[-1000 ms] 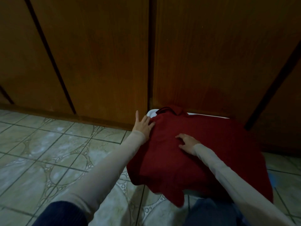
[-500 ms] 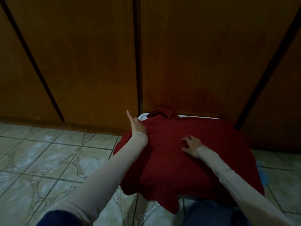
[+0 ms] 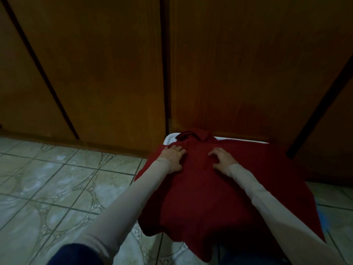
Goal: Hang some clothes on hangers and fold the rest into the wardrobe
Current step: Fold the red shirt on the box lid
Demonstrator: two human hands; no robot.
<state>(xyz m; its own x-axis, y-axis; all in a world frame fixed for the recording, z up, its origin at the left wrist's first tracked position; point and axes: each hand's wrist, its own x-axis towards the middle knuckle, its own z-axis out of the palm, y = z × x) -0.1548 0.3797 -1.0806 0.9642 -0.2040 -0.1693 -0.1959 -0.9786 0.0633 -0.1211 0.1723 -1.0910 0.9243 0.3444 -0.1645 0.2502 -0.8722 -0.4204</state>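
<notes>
Closed brown wardrobe doors (image 3: 118, 73) fill the background, with pale patterned floor tiles (image 3: 47, 188) below them. On the floor against the doors stands a white basket (image 3: 169, 137), of which only the far rim shows. A dark red collared shirt (image 3: 200, 197) is spread flat over the basket, collar at the far rim, its near hem hanging over the near edge toward the person's knees. Half a second ago the left hand (image 3: 172, 156) stood edge-on at the shirt's left side with a finger raised; now it lies palm down near the collar, fingers spread and pressing the cloth. The right hand (image 3: 222, 159) has slid up closer beside it, fingers slightly arched, resting on the cloth without pinching it. This looks like smoothing the shirt flat before folding; no fold is made yet, and the wardrobe remains shut.
</notes>
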